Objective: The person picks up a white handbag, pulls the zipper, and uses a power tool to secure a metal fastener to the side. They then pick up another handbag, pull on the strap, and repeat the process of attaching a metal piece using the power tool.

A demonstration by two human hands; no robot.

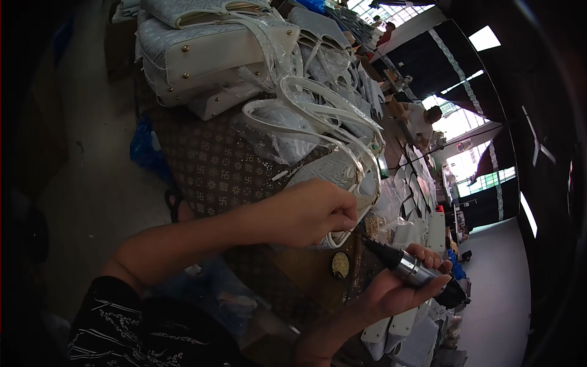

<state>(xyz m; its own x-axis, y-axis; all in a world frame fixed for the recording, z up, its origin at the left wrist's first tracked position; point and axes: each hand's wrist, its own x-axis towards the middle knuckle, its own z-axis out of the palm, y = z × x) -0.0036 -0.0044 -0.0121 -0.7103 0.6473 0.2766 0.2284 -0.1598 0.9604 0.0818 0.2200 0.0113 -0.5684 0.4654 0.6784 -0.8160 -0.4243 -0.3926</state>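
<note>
My left hand [321,211] is closed in a pinch over the edge of a pale bag [327,171], beside a white strap loop [336,240]. What its fingertips hold is hidden. My right hand [397,290] is wrapped round a black and silver powered driver [413,269], whose thin tip points at my left fingertips. White handles [293,101] rise from the bag beside my left hand. A small round dish of tiny gold-coloured parts [340,265] sits on the table close to both hands.
White bags with gold studs [214,61] are piled on the brown patterned table [208,165], some in clear plastic. Blue plastic [143,144] hangs at the table's edge. More pale bags [400,324] lie beyond my right hand. A person [419,122] is farther off.
</note>
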